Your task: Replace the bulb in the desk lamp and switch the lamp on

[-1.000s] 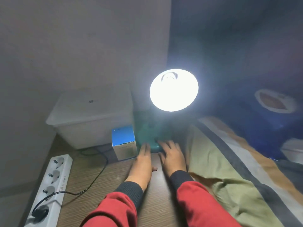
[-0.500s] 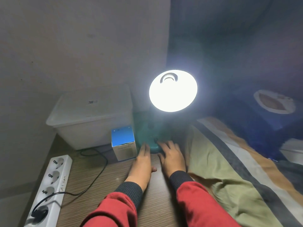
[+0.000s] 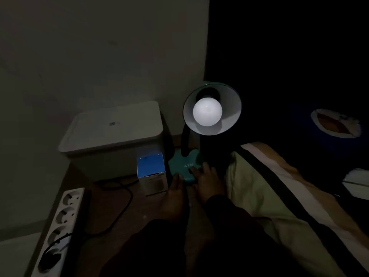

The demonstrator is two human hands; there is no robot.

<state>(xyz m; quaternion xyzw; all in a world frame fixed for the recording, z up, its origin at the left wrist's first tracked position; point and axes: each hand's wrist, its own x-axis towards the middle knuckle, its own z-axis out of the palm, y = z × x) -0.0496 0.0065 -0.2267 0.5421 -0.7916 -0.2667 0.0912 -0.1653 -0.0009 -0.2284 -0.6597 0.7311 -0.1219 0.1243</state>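
dim room, both hands' fingers flat and loose at lamp base (image 3: 184,168), sleeves barely visible, bulb (image 3: 207,111) unlit

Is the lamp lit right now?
No: the bulb sits in the shade as a dull white globe, with no glow, and the whole scene is dark.

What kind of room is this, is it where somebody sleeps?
Probably a bedroom, at a bedside corner. A striped blanket lies at the right, a small teal desk lamp stands on a wooden top against the wall, and a white power strip lies beside it.
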